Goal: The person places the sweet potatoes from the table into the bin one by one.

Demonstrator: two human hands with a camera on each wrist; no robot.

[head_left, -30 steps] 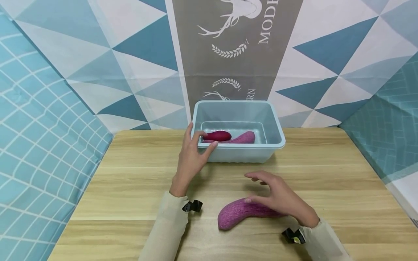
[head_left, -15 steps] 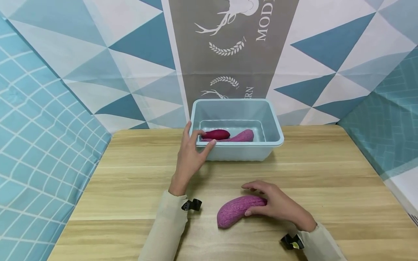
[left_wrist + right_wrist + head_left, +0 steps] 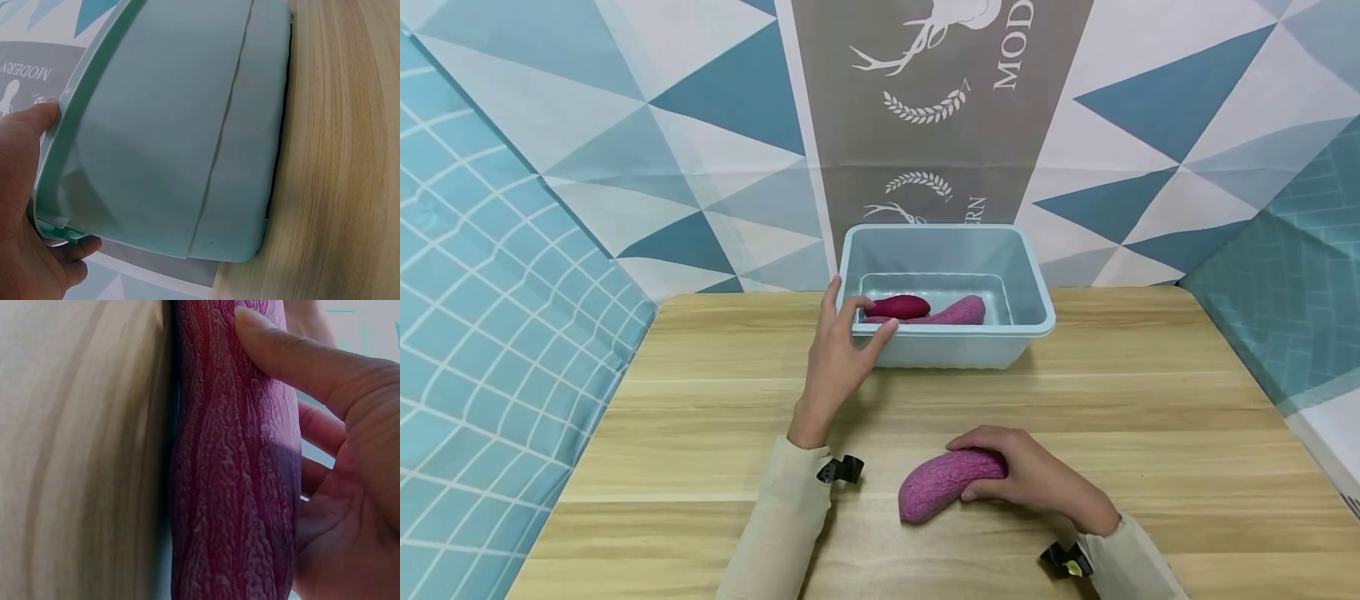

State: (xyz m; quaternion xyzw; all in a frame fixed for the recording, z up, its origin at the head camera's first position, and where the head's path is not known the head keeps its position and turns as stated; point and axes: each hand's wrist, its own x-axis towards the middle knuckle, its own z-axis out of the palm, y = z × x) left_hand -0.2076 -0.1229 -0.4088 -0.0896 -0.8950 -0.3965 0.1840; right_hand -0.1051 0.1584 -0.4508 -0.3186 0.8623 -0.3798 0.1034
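A curved purple eggplant (image 3: 951, 479) with wrinkled skin lies on the wooden table. My right hand (image 3: 1037, 477) grips its right part, thumb along the near side and fingers over the far side; the palm hides that end. In the right wrist view the thumb presses on the eggplant (image 3: 234, 469). My left hand (image 3: 835, 358) holds the light blue plastic bin (image 3: 947, 350) at its front left corner, and in the left wrist view the thumb lies on the bin's rim (image 3: 78, 112). Inside the bin are a dark red, smooth oval vegetable (image 3: 898, 307) and another wrinkled purple piece (image 3: 962, 311).
The bin stands at the back of the wooden table (image 3: 700, 433), close to a patterned wall cloth (image 3: 737, 150). Blue tiled cloth (image 3: 490, 333) borders the left side. A small black camera sits on each wrist.
My right hand has come down toward me onto the eggplant, and its fingers have closed round it. The left hand has stayed on the bin's corner.
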